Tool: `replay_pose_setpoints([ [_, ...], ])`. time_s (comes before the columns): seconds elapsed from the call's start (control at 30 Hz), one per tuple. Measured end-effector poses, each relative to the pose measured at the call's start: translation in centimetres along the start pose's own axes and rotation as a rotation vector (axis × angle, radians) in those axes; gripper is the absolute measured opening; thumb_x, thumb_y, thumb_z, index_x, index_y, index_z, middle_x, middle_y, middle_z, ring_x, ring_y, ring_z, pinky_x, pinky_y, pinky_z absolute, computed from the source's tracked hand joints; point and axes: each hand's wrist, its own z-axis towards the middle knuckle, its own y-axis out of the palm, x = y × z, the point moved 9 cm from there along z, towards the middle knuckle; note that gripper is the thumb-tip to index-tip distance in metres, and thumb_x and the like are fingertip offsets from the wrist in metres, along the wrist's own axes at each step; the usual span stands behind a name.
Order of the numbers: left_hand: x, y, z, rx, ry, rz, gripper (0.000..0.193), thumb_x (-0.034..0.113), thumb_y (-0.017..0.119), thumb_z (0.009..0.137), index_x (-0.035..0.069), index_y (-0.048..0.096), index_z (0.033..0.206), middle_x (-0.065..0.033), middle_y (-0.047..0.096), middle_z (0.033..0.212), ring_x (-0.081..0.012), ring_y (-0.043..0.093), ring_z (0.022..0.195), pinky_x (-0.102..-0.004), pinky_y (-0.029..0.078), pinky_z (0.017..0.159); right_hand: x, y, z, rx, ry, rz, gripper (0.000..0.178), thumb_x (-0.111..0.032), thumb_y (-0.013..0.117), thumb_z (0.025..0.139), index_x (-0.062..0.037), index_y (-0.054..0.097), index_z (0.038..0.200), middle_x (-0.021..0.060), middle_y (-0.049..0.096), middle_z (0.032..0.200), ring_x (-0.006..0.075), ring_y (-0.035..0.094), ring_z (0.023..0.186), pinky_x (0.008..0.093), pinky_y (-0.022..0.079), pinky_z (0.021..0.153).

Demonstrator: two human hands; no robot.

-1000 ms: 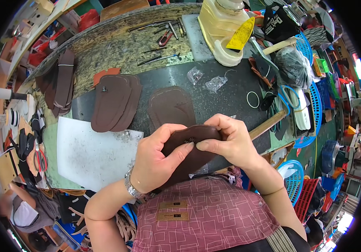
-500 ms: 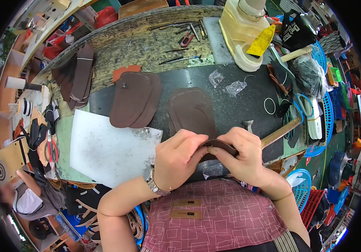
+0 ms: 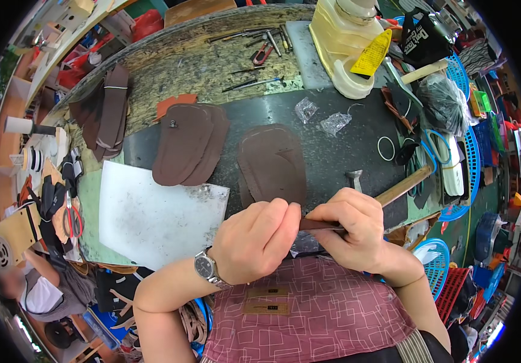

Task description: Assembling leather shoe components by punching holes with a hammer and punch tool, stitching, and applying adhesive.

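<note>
Brown piece point(image 3: 313, 224) is held near a black mat point(image 3: 327, 160), blue baskets point(image 3: 473, 158) rightward.

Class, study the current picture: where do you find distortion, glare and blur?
Head view: the bench's far edge bows, and black fills the corners; head view: pale sheen on the dark mat, glints on the plastic scraps; head view: a co-worker's head is blurred, while left hand and right hand look fairly crisp.

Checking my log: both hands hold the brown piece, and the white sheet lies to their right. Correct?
Not quite: the head view shows the white sheet to their left. The left hand and right hand do hold the brown piece.
</note>
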Motion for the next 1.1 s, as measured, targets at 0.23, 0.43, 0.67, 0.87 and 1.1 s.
replay_pose_setpoints([
  [0.23,-1.0,1.6,-0.5,-0.264,-0.1,-0.303,0.025,0.002,0.064,0.064,0.0,0.06,0.088,-0.0081,0.058,0.089,-0.0183,0.058,0.064,-0.0245,0.045,0.049,-0.5,0.3,-0.2,-0.043,-0.062,0.011,0.035,0.002,0.071,0.049,-0.0013,0.06,0.082,0.007,0.054,0.066,0.023,0.052,0.055,0.0323,0.041,0.049],
  [0.43,-2.6,2.7,-0.2,-0.284,-0.446,-0.881,0.032,-0.005,0.067,0.061,0.004,0.061,0.091,-0.0064,0.059,0.087,-0.0199,0.059,0.067,-0.0263,0.047,0.055,-1.7,-0.1,-0.6,-0.064,-0.141,-0.001,0.036,0.002,0.071,0.049,-0.0006,0.061,0.084,0.0061,0.055,0.068,0.021,0.052,0.056,0.031,0.04,0.05],
  [0.67,-3.8,2.6,-0.8,-0.359,-0.639,-0.956,0.023,-0.005,0.072,0.064,0.004,0.065,0.084,-0.0035,0.06,0.083,-0.0119,0.057,0.068,-0.0242,0.045,0.056,-0.7,0.3,-1.4,0.046,-0.112,0.196,0.033,0.002,0.074,0.052,-0.0015,0.063,0.083,0.0051,0.056,0.067,0.0203,0.052,0.056,0.0305,0.039,0.051],
  [0.87,-8.0,1.4,-1.7,-0.263,-0.745,-0.791,0.015,0.002,0.075,0.068,0.005,0.062,0.074,-0.0005,0.058,0.072,-0.0103,0.055,0.066,-0.0248,0.044,0.058,2.3,2.0,0.1,-0.155,0.058,0.115,0.032,-0.004,0.073,0.064,-0.0052,0.062,0.094,0.0069,0.058,0.077,0.0241,0.058,0.071,0.0308,0.047,0.064],
  [1.1,-26.1,-0.5,-6.0,-0.418,-1.019,-0.19,0.034,0.008,0.072,0.073,0.001,0.057,0.102,-0.0089,0.063,0.095,-0.0203,0.062,0.081,-0.0316,0.051,0.073,17.0,1.1,6.3,-0.13,0.259,-0.357,0.031,-0.019,0.065,0.077,-0.0037,0.059,0.104,0.0136,0.061,0.094,0.027,0.061,0.081,0.0365,0.048,0.071],
])
